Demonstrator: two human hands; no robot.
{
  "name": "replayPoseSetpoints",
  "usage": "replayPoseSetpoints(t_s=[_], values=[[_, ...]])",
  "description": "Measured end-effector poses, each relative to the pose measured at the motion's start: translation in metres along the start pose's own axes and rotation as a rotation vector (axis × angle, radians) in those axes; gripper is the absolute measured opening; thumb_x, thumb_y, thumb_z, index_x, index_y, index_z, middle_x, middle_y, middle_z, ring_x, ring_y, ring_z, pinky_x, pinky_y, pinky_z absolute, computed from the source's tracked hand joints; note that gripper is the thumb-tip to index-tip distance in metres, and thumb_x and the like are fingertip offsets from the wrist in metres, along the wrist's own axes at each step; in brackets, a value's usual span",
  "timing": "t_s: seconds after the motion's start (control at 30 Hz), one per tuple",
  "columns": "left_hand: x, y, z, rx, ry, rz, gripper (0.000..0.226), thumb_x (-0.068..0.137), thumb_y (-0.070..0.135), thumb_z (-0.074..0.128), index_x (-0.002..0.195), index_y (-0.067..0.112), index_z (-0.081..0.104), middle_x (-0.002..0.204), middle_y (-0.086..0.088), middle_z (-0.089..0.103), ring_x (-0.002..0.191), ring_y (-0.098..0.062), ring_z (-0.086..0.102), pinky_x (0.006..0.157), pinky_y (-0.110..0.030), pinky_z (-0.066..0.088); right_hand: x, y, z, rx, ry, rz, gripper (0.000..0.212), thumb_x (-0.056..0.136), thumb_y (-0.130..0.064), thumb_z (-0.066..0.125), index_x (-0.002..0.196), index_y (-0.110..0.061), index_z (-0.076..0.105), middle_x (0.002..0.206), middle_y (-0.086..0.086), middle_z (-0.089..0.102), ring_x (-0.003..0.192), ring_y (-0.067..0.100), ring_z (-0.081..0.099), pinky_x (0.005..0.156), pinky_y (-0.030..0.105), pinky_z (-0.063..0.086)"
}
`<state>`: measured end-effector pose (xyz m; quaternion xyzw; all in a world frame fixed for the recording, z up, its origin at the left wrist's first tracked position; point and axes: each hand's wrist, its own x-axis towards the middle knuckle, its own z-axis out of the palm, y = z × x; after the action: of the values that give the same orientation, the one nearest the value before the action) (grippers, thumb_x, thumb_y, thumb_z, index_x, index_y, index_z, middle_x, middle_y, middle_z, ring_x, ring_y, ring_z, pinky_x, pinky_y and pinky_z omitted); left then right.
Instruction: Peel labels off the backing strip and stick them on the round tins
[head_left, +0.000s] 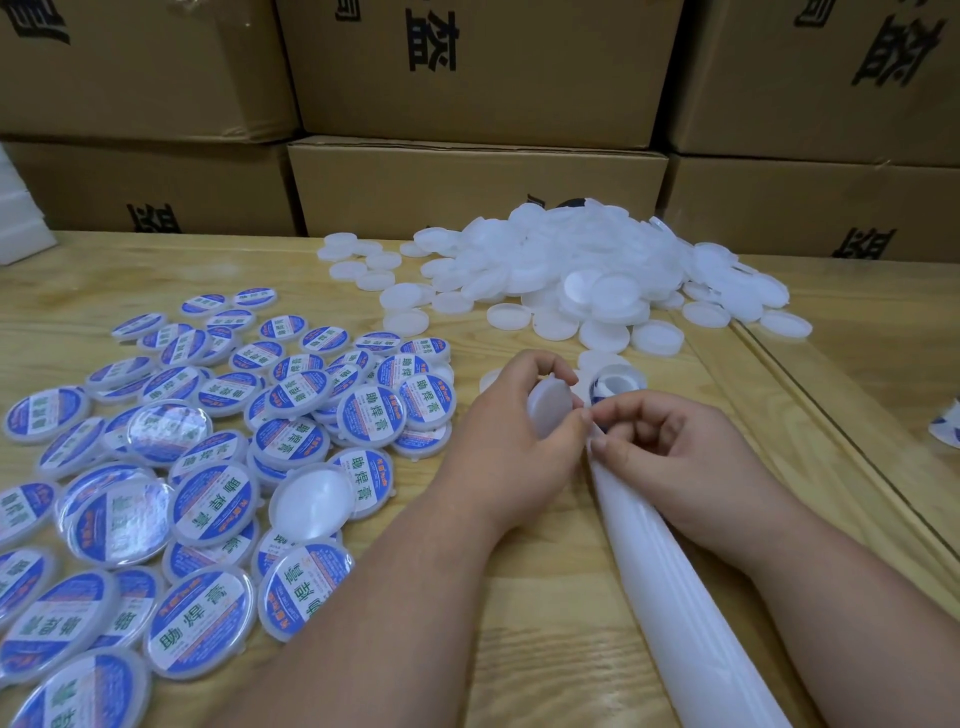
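My left hand (511, 431) holds a plain white round tin (551, 405) on edge, fingers curled over its rim. My right hand (670, 447) pinches the white backing strip (675, 587) at its top, right beside the left thumb. The strip runs from the fingers down toward the lower right. Behind the fingers stands the label roll (618, 382), white with a bit of blue print showing. The label being pinched is hidden by my fingers. A heap of unlabelled white tins (571, 275) lies at the back. Labelled blue-and-green tins (218, 447) cover the left of the table.
Stacked cardboard boxes (478, 182) wall off the back of the wooden table (519, 623). A raised wooden ledge (841, 426) runs diagonally on the right. A scrap of blue-printed label material (948, 423) lies at the right edge. White foam (21, 234) sits far left.
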<state>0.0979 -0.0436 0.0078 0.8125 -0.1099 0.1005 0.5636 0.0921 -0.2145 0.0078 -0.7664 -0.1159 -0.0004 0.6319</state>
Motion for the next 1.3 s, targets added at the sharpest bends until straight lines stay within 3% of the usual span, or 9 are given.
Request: replayPoseSetpoints(t_s=[0.17,0.33,0.5,0.6,0.9,0.97,1.1,1.3], values=[[0.0003,0.0003,0.0002,-0.009,0.003,0.012,0.028,0.089,0.027,0.072,0.097,0.043,0.050,0.089,0.022,0.071,0.085,0.001,0.060,0.076,-0.022,0.050,0.0007,0.0030,-0.0044,-0.045,-0.004,0.027,0.024,0.094,-0.004,0.064,0.105,-0.022,0.075,0.066,-0.001,0.052,0.064,0.018,0.042,0.063,0.032,0.038],[0.0010,0.0021,0.0004,-0.050,-0.004,-0.011,0.031,0.088,0.029,0.075,0.096,0.045,0.049,0.089,0.021,0.072,0.089,-0.004,0.064,0.082,-0.032,0.054,0.0004,0.0027,-0.0056,-0.056,-0.021,0.017,0.032,0.093,-0.001,0.061,0.108,-0.026,0.075,0.065,0.000,0.048,0.063,0.019,0.040,0.061,0.030,0.037],[0.0013,0.0028,-0.0005,-0.085,-0.001,-0.017,0.030,0.086,0.032,0.077,0.095,0.045,0.052,0.088,0.020,0.073,0.093,-0.009,0.064,0.087,-0.038,0.055,-0.0002,0.0009,-0.0039,-0.046,-0.005,0.027,0.028,0.093,-0.001,0.063,0.092,-0.025,0.077,0.070,0.009,0.055,0.068,0.022,0.045,0.065,0.035,0.038],[0.0009,0.0033,-0.0009,-0.086,-0.002,-0.015,0.029,0.085,0.031,0.077,0.095,0.044,0.053,0.087,0.022,0.073,0.098,-0.012,0.064,0.090,-0.043,0.054,-0.0005,-0.0021,-0.0036,-0.049,-0.020,0.026,0.016,0.082,-0.013,0.065,0.084,-0.025,0.075,0.069,0.008,0.057,0.065,0.020,0.048,0.061,0.031,0.041],[0.0033,0.0007,-0.0004,-0.086,0.046,-0.033,0.032,0.084,0.029,0.077,0.095,0.047,0.052,0.089,0.022,0.075,0.092,-0.006,0.067,0.086,-0.040,0.056,-0.0017,-0.0048,-0.0051,-0.062,-0.092,0.021,0.046,0.072,-0.015,0.051,0.102,-0.036,0.078,0.071,0.010,0.042,0.063,0.024,0.035,0.057,0.028,0.034],[0.0033,0.0006,-0.0003,-0.085,0.045,-0.036,0.032,0.083,0.031,0.077,0.096,0.048,0.052,0.089,0.022,0.075,0.093,-0.006,0.067,0.086,-0.040,0.056,-0.0024,-0.0059,-0.0031,-0.074,-0.091,0.017,0.043,0.074,-0.016,0.052,0.101,-0.036,0.078,0.070,0.010,0.042,0.064,0.024,0.034,0.060,0.032,0.033],[0.0033,0.0005,-0.0001,-0.095,0.037,-0.031,0.032,0.080,0.035,0.079,0.096,0.046,0.054,0.089,0.023,0.074,0.091,-0.004,0.066,0.084,-0.035,0.055,-0.0026,-0.0050,-0.0019,-0.063,-0.063,-0.008,0.015,0.086,-0.020,0.068,0.093,-0.028,0.079,0.067,0.010,0.048,0.064,0.021,0.041,0.062,0.032,0.036],[0.0020,0.0005,0.0000,-0.087,0.048,-0.025,0.027,0.080,0.034,0.076,0.095,0.046,0.058,0.091,0.020,0.075,0.092,-0.004,0.066,0.083,-0.032,0.056,-0.0015,-0.0009,-0.0023,-0.021,-0.023,-0.005,0.013,0.091,-0.008,0.071,0.097,-0.019,0.074,0.062,0.000,0.053,0.055,0.010,0.045,0.052,0.018,0.041]])
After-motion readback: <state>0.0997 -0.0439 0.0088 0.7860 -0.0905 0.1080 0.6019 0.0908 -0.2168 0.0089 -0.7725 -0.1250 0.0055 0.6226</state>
